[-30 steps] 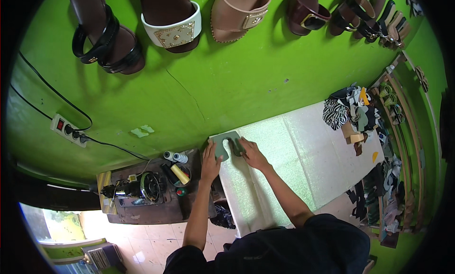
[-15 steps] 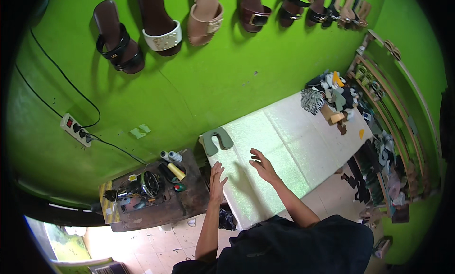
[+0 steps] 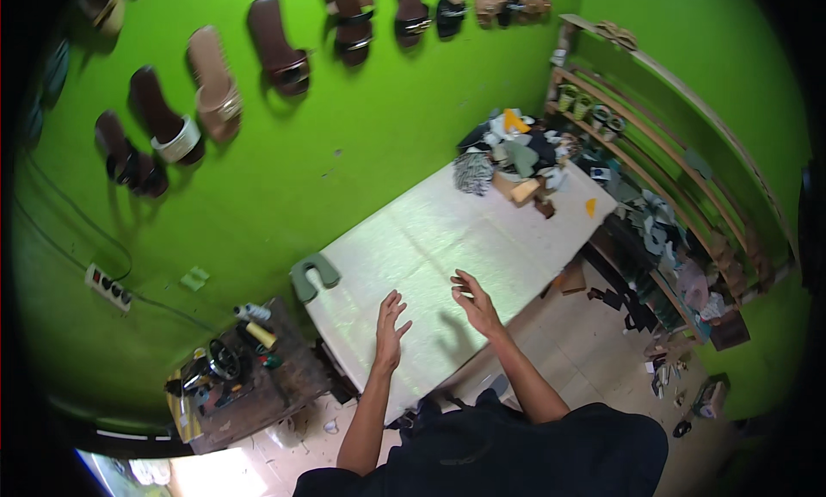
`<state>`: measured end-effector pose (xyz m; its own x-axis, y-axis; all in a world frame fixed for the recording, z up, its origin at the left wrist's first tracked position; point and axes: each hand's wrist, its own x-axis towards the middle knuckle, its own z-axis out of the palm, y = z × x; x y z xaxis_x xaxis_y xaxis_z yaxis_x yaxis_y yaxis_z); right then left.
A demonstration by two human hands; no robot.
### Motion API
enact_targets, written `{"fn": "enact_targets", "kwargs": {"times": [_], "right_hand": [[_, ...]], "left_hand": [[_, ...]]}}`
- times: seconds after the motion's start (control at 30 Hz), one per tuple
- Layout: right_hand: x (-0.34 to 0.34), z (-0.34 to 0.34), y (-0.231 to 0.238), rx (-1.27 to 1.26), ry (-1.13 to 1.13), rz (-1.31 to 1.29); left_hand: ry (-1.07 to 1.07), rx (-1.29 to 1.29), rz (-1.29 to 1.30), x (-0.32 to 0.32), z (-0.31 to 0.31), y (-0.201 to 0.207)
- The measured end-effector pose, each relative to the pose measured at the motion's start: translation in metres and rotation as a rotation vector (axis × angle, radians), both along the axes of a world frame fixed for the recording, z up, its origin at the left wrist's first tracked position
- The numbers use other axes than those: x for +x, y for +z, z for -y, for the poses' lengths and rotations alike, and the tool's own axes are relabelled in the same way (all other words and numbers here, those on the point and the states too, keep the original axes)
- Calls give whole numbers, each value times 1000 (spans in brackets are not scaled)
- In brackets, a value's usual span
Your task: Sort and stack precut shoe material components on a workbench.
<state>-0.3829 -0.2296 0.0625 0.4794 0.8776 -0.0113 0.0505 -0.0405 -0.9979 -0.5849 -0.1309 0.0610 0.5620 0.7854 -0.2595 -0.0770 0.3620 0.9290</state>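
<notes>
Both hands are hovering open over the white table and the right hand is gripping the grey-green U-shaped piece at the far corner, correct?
Not quite. In the head view the right hand holds nothing; like the left hand, it hovers open over the white table. The grey-green U-shaped piece lies untouched at the table's far left corner.

Both hands lifted off the grey-green U-shaped piece (image 3: 313,276) gripped a second ago, left hand (image 3: 389,323) and right hand (image 3: 474,301) now spread open and empty over the pale table (image 3: 430,230), piece left alone at the table's far-left corner.
</notes>
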Motion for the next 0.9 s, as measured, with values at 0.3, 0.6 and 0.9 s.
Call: {"fn": "enact_targets", "kwargs": {"times": [0.3,0.6,0.9], "right_hand": [[145,124,9,74,-202,43],[249,178,3,137,-363,99],[334,127,-1,115,-290,121]], "left_hand": [[-183,51,-74,174,81,26],[-335,159,-30,294,115,46],[-259,121,-19,366,69,26]]}}
